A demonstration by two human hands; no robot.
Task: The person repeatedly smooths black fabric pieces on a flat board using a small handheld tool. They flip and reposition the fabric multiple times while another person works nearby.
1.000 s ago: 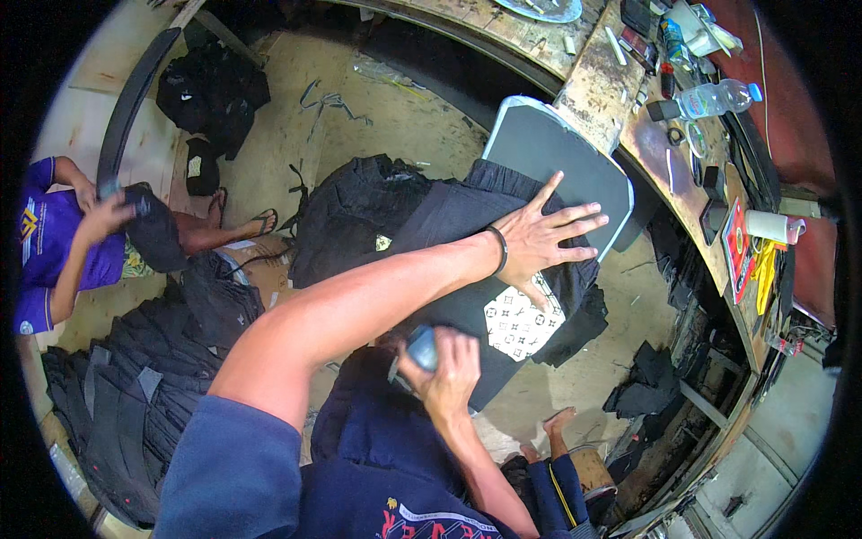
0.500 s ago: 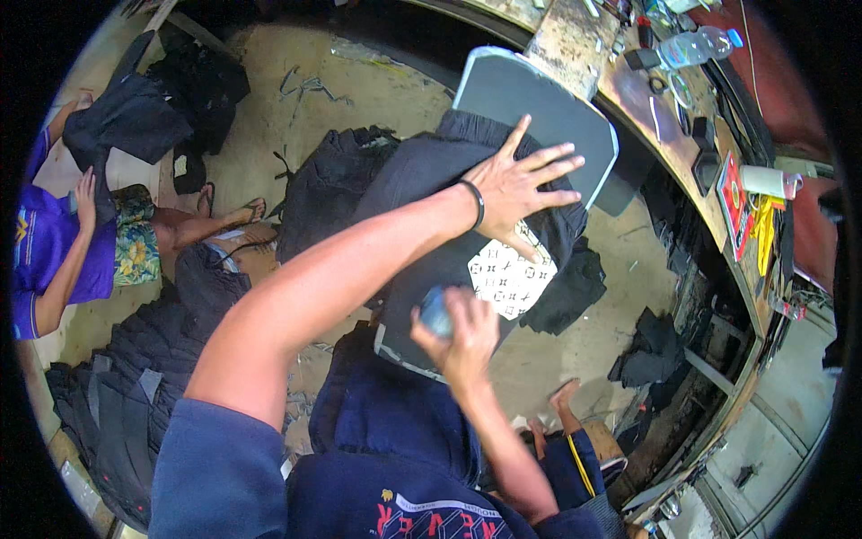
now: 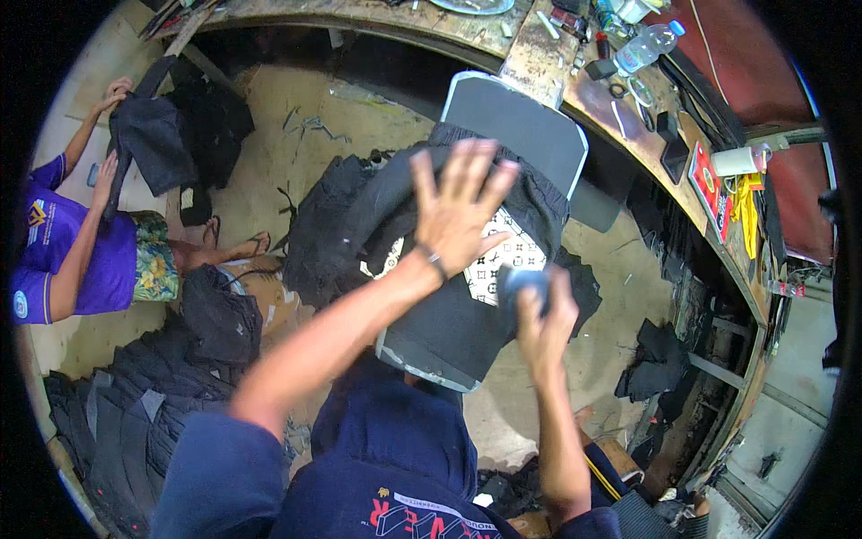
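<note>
Black shorts [image 3: 440, 328] with an elastic waistband lie spread over a dark, pale-edged board [image 3: 516, 112]. A white panel with a black pattern [image 3: 512, 238] shows on them. My left hand [image 3: 456, 211] lies over the shorts beside this panel, fingers spread and pointing away from me, slightly smeared by motion. In my right hand [image 3: 549, 328] is a rounded bluish hand tool [image 3: 523, 289], blurred, its exact kind unclear. The tool is at the panel's near right edge; the hand hides part of it.
A person in a purple shirt [image 3: 90, 242] sits at the left, handling a black garment [image 3: 157, 144]. Black cloth heaps [image 3: 135, 422] lie on the floor. The cluttered wooden bench [image 3: 575, 76] curves round the far and right sides, carrying a water bottle [image 3: 648, 49].
My right hand has moved right with the bluish tool, from the shorts' near part to the panel's right edge. My left hand has shifted left. The other person has raised one hand along the black garment.
</note>
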